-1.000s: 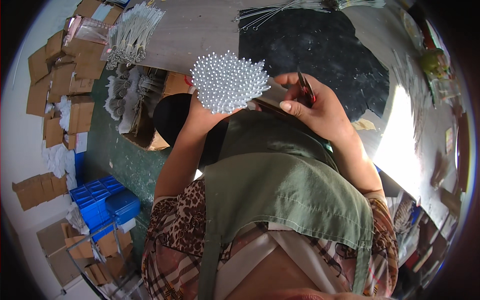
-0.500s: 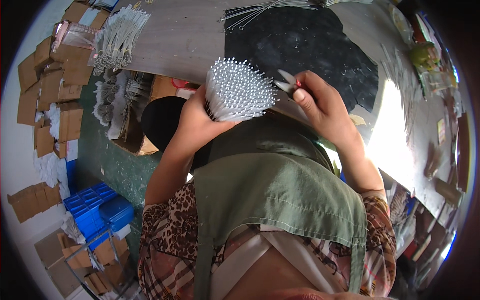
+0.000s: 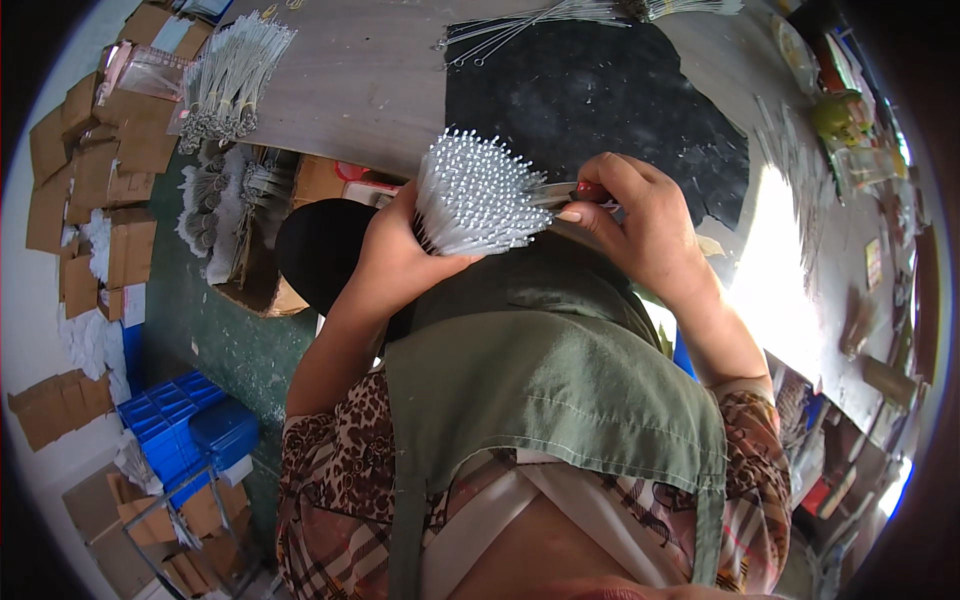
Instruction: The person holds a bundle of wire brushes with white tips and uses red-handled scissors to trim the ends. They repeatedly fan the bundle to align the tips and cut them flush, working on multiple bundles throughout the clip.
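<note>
My left hand (image 3: pixel 392 240) is wrapped round a thick bundle of thin white-bristled wire brushes (image 3: pixel 478 190). Their many shiny tips face up toward me. At the bundle's right edge, my right hand (image 3: pixel 640 220) grips a small red-handled tool with two pointed metal jaws (image 3: pixel 560 193). Those jaws are nearly together and reach in at the outermost brush tips. Whether they pinch one brush, I cannot tell. The lower ends of the bundle are hidden behind my left hand and the apron.
A black mat (image 3: pixel 590 100) covers part of the grey table (image 3: pixel 350 80). Loose looped wires (image 3: pixel 530 25) lie along its far side. Tied brush bundles (image 3: pixel 235 75) sit at the table's left, with more in a cardboard box (image 3: pixel 262 295) below. Blue crates (image 3: pixel 175 420) stand on the green floor.
The jaws of the tool have closed together and moved left and slightly down onto the bundle's right edge. The bundle has shifted slightly downward in my left hand.
</note>
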Motion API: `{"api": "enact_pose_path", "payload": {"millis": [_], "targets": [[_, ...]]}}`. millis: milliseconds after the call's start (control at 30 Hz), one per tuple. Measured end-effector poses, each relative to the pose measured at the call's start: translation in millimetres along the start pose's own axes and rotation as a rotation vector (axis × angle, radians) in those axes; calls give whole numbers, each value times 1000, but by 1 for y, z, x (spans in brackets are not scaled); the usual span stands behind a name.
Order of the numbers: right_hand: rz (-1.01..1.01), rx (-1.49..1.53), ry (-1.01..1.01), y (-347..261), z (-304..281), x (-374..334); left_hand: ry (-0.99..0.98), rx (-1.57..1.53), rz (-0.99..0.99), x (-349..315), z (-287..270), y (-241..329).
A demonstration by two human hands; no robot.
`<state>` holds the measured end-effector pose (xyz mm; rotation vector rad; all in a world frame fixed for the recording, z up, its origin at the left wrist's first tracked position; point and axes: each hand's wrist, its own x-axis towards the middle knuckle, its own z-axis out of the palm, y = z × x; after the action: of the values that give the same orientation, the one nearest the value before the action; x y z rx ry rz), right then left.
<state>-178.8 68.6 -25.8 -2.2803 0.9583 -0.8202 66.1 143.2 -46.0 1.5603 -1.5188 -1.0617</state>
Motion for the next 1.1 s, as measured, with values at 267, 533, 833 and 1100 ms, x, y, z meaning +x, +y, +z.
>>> {"api": "enact_pose_path", "payload": {"millis": [267,533,833,1100], "targets": [[-14,-88,159,2,19,-7,7,-165,-75,-2,8,-6],[73,-231,486,7,19,-6,-64,-228,-190,-2,10,-12],[226,558,92,21,-11,3,-55,-168,-154,-4,18,-10],[145,569,-161,10,9,3,-47,-162,-129,-4,19,-10]]}}
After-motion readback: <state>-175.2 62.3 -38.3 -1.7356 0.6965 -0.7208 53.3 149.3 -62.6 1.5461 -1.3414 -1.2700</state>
